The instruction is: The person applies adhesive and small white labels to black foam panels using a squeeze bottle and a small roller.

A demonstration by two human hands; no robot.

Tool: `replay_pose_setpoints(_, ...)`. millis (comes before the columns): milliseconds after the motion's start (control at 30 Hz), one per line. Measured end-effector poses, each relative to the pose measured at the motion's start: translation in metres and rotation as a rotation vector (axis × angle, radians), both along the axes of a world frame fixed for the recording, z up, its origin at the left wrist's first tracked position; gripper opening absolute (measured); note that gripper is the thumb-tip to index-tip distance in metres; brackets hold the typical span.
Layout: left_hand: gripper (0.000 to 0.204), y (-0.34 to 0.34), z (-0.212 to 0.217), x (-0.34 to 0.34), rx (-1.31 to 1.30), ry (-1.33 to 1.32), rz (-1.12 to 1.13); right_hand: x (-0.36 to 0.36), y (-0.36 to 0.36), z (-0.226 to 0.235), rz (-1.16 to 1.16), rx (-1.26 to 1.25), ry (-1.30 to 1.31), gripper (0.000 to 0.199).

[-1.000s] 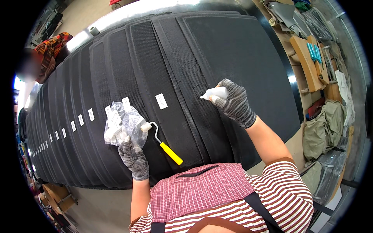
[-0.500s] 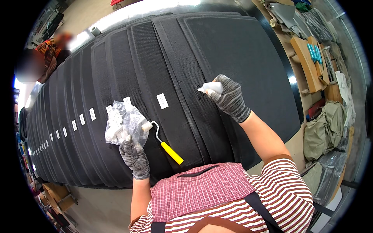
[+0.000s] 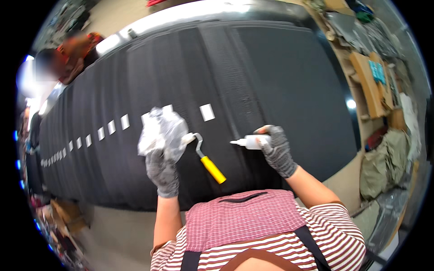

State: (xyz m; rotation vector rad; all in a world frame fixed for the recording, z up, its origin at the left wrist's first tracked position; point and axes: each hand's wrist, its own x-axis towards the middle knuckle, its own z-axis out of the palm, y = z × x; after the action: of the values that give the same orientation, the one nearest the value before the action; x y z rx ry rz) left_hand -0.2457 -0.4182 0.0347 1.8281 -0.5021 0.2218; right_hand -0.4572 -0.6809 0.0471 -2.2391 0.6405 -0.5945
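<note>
My right hand, in a grey striped glove, is wrapped round a small white squeeze bottle. Its thin nozzle points left, over the black ribbed mats. My left hand, gloved alike, grips the lower edge of a crumpled clear plastic bag; its fingertips are partly hidden by the bag. Pale pieces show faintly inside. Just right of the bag lies a small roller with a yellow handle and a bent wire neck. A white label sits on the mat beyond the roller.
More white labels run in a row leftward across the overlapping mats. A shiny metal table edge borders the far side. Another person is at the far left. Cardboard and olive cloth lie at the right.
My right hand has drawn the squeeze bottle nearer to me, away from the dark wet-looking outline on the mat. My left hand has pushed slightly farther onto the bag. The view has shifted and blurred.
</note>
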Motion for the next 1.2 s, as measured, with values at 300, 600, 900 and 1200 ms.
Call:
replay_pose_setpoints(300, 0.009, -0.009, 0.060, 0.020, 0.096, 0.085, -0.023, 0.144, 0.086, 0.074, 0.683, -0.049, -0.451, 0.030)
replay_pose_setpoints(600, 0.007, 0.006, 0.046, 0.014, 0.163, 0.060, 0.006, 0.239, 0.114, 0.095, 0.616, -0.106, 0.723, 0.031)
replay_pose_setpoints(900, 0.007, -0.009, 0.057, 0.009, 0.158, 0.035, 0.007, 0.230, 0.100, 0.081, 0.850, -0.283, 0.612, 0.026)
replay_pose_setpoints(1200, 0.035, -0.016, 0.086, -0.004, 0.133, -0.124, -0.145, 0.108, 0.043, 0.094, 0.409, 1.034, 0.101, 0.018)
